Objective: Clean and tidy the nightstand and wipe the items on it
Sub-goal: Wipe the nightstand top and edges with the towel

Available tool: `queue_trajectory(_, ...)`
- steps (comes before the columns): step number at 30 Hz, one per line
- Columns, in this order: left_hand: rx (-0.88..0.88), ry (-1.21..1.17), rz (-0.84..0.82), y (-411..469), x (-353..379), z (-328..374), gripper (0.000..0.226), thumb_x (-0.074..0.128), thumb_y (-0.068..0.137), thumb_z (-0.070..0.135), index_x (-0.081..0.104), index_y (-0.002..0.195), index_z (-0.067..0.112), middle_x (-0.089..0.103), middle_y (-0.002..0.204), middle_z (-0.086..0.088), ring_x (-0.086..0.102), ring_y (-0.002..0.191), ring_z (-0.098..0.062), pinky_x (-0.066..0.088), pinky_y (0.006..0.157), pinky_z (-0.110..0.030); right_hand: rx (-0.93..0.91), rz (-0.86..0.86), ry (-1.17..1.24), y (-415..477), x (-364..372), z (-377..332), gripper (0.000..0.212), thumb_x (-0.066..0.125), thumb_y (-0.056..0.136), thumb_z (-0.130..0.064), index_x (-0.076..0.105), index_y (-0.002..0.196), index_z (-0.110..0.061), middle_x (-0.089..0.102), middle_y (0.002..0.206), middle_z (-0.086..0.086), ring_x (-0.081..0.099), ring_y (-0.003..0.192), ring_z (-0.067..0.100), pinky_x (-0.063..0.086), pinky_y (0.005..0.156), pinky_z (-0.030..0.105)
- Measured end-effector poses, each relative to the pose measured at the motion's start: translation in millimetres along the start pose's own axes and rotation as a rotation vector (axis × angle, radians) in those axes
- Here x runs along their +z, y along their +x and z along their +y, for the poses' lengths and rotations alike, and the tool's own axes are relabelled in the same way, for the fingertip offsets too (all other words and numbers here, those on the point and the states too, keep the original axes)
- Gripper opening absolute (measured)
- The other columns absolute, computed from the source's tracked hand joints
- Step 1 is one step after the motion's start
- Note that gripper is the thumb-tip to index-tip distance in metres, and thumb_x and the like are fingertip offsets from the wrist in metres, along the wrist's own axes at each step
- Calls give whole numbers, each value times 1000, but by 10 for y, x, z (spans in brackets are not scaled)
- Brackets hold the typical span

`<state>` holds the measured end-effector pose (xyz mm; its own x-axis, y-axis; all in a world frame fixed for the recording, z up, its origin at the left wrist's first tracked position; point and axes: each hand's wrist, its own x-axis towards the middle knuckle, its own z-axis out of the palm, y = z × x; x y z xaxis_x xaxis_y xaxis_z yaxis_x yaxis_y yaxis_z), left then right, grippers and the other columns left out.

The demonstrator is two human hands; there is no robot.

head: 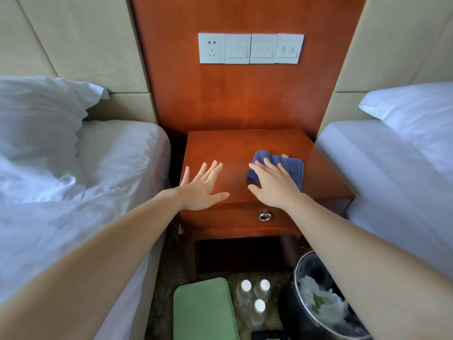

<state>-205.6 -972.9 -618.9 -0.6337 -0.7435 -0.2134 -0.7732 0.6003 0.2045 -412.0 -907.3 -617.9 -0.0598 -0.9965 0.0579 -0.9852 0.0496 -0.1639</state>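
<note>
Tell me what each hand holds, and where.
Nothing is gripped. The right hand presses flat on the near-left part of the folded blue terry cloth; the left hand rests flat on the reddish wooden nightstand.

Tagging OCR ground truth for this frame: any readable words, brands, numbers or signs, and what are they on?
No text is readable in this view.
Wall switch panel: socket holes and two round icons on the rightmost plate, blurred; no words or numbers legible.
Tag on the blue cloth: too small to read.
Bottles on the floor: plain white caps seen from above; no label legible.
</note>
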Motion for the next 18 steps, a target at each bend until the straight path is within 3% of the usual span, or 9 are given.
queue_trajectory(12,67,12,23,-840,351,539,84,34,97,60,-21,152,28,-21,161,7,-21,147,-15,-14,119,-44,-28,-29,-11,-1250,-240,-174,59,48,98,-26,26,152,-19,22,159,11,6,149,22,5,119,38)
queue_trajectory(18,89,-47,-17,-1186,594,800,83,38,100,52,-18,153,23,-15,163,3,-14,149,-16,-10,121,-41,13,-21,-9,-1663,-141,-117,56,51,96,-29,32,149,-23,22,158,16,22,146,30,18,117,39)
